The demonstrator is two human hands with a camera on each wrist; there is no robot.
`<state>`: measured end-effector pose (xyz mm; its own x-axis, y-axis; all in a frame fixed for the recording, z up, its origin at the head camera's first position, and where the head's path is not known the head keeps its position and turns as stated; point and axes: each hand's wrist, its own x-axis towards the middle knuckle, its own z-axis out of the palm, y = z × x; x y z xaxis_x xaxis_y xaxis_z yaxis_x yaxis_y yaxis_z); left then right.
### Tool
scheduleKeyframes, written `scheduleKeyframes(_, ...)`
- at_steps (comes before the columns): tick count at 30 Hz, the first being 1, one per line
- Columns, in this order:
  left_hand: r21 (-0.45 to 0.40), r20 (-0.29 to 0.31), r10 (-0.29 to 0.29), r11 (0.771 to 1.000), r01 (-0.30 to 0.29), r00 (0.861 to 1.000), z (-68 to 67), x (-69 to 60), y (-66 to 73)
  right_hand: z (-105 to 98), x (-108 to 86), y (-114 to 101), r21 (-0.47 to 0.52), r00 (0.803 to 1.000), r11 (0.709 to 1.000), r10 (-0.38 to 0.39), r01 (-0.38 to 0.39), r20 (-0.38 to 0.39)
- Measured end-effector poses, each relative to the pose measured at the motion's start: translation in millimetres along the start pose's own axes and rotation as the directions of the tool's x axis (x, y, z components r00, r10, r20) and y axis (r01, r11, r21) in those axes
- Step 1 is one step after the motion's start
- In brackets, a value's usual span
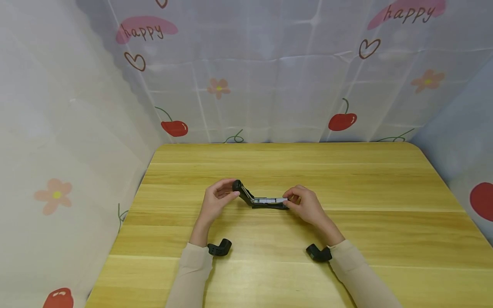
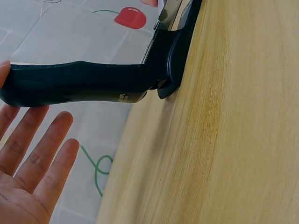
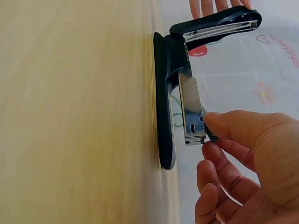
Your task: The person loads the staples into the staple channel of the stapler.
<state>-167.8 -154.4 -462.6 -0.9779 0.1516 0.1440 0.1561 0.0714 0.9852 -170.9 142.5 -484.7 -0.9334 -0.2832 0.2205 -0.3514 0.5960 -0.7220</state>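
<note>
A black stapler (image 1: 269, 205) lies on the table with its top arm (image 3: 219, 23) swung up and back, baring the silvery staple channel (image 3: 190, 100). My left hand (image 1: 215, 200) holds the end of that raised arm, thumb on one side and fingers on the other; in the left wrist view the fingers (image 2: 39, 161) are spread beneath it. Pale strips (image 1: 265, 200) show in the channel in the head view. My right hand (image 1: 306, 204) pinches at the channel's front end with thumb and fingertips. A small dark piece (image 3: 210, 133) shows there, partly hidden by the thumb.
The stapler's base rests on the wood-grain table (image 1: 269, 273). Black wrist devices (image 1: 220, 247) sit at both cuffs. A printed curtain (image 1: 269, 98) with cherries and flowers hangs behind the table's far edge and along its sides.
</note>
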Motion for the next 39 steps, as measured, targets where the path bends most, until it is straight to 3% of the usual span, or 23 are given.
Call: scheduleKeyframes(39,-0.003,0.009,0.017,1.000,-0.017,1.000,0.6,-1.2,-2.2,3.0,-2.2,5.4,-0.021,1.000,0.999,0.025,-0.025,0.008)
